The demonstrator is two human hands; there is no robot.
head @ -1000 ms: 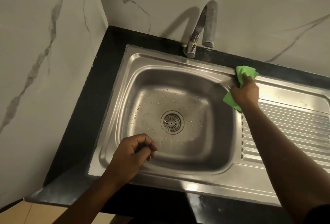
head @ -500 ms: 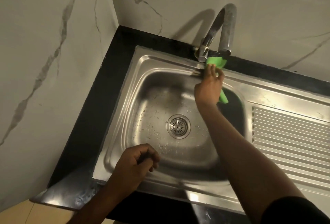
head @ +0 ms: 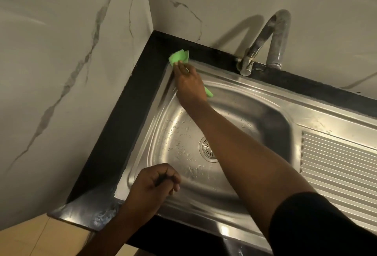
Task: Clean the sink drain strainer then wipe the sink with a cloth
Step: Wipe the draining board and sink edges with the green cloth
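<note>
A stainless steel sink (head: 253,113) fills the middle of the view, its basin dotted with water drops. The round drain strainer (head: 206,149) sits in the basin floor, half hidden behind my right forearm. My right hand (head: 189,86) presses a green cloth (head: 179,57) flat on the sink's far left rim corner, next to the black counter. My left hand (head: 155,186) hovers in a loose fist over the near left rim, with nothing visible in it.
A curved metal tap (head: 265,41) stands at the back behind the basin. The ribbed drainboard (head: 336,164) lies to the right. A black counter edge (head: 126,117) borders the sink, with marble walls behind and to the left.
My right hand has swept the green cloth leftward along the back rim, from beside the drainboard, past the tap, to the far left corner. The left fist has stayed put.
</note>
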